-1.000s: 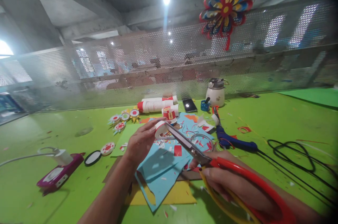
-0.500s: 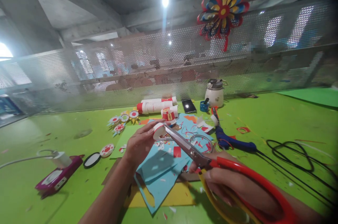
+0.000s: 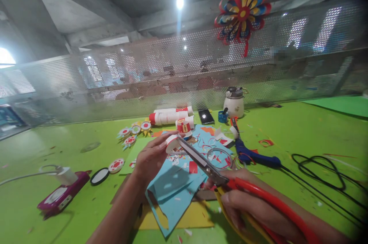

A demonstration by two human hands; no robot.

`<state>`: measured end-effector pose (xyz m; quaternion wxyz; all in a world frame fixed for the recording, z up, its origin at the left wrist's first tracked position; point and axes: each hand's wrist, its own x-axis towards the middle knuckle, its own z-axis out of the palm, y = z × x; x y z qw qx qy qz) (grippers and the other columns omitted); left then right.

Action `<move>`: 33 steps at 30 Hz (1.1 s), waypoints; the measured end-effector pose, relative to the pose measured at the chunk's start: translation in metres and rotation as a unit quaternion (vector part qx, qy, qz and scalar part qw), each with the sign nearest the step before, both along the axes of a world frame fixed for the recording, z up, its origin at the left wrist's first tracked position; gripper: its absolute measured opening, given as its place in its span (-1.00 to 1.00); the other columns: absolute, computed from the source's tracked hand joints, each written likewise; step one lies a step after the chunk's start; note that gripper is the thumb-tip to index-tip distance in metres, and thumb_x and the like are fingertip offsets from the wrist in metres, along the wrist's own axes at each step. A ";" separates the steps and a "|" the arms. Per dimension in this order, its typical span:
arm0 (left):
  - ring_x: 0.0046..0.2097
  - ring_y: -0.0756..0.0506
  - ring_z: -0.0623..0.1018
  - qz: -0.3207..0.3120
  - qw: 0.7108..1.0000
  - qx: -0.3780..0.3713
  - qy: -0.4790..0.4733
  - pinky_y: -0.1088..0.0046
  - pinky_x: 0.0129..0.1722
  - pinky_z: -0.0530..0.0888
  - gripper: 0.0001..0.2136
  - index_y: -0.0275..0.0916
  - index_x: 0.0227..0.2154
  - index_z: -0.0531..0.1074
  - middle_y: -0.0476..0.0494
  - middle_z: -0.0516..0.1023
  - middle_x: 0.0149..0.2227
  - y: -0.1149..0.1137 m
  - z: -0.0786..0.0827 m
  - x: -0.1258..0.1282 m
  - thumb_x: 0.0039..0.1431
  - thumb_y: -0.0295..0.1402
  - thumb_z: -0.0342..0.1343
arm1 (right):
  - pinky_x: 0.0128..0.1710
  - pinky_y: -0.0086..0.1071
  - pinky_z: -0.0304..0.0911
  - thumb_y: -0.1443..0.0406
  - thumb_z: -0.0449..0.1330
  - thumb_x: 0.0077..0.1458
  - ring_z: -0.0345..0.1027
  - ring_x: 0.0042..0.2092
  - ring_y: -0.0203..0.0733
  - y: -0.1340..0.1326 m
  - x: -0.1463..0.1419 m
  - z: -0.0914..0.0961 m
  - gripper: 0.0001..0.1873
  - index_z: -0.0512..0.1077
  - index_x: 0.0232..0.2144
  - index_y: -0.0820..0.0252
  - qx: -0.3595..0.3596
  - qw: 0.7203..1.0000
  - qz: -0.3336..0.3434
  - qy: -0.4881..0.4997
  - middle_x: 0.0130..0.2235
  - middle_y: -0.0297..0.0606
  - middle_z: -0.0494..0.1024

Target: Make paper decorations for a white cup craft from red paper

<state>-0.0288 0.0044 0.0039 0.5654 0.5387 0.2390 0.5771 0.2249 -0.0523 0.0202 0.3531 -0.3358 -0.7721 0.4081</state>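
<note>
My left hand [image 3: 150,157] pinches a small white paper-cup piece [image 3: 172,143] with a thin red edge, held above the scrap-covered paper. In my right hand [image 3: 240,194] is a large pair of scissors [image 3: 198,156], with one red and one yellow handle. The blades point up and left, and their tips meet the edge of the cup piece. Whether the tips are closed through the paper I cannot tell. Below lie blue paper sheets [image 3: 175,186] strewn with red and white clippings, over a yellow sheet [image 3: 189,215].
Behind are paper cups [image 3: 171,117], a phone [image 3: 206,116], a blue tape roll [image 3: 222,116] and a jug-like bottle [image 3: 234,103]. Rightward lie a blue glue gun [image 3: 253,155] and its black cord [image 3: 316,167]. A purple power strip [image 3: 64,196] and decorated discs [image 3: 116,165] sit left.
The cup piece and my left hand have shifted very slightly left. The scissors' handles have come down a little at the right, with the tips still against the piece.
</note>
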 end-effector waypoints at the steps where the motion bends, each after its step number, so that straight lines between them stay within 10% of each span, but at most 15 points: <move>1: 0.01 -0.23 0.45 0.001 1.000 0.000 0.000 0.33 -0.01 0.29 -0.66 -0.34 -0.06 0.48 -0.30 0.53 -0.05 0.000 0.000 0.000 0.09 -0.43 0.03 | -0.65 -0.47 0.25 0.45 0.09 -0.14 0.30 -0.61 -0.24 -0.002 0.001 0.002 -0.73 0.51 -0.48 0.00 -0.020 1.000 0.003 -0.001 -0.69 -0.38 0.39; 13: -0.05 -0.20 0.48 -0.001 1.000 0.009 -0.008 0.32 -0.03 0.31 -0.65 -0.34 -0.07 0.49 -0.30 0.54 -0.06 0.000 -0.001 0.001 0.06 -0.43 0.03 | -0.54 -0.47 0.21 0.36 0.03 -0.04 0.22 -0.57 -0.31 -0.011 -0.001 0.007 -0.85 0.36 -0.56 0.11 -0.220 0.975 0.002 0.017 -0.63 -0.40 0.32; 33: -0.02 -0.18 0.45 0.110 0.984 0.125 0.059 0.33 -0.07 0.41 -0.60 -0.13 -0.05 0.46 -0.19 0.46 0.00 0.005 -0.005 0.008 -0.01 -0.46 0.23 | -0.48 -0.47 0.24 0.40 0.05 -0.01 0.30 -0.49 -0.28 0.002 -0.012 -0.015 -0.79 0.44 -0.32 0.23 0.010 0.997 -0.023 -0.068 -0.49 -0.31 0.45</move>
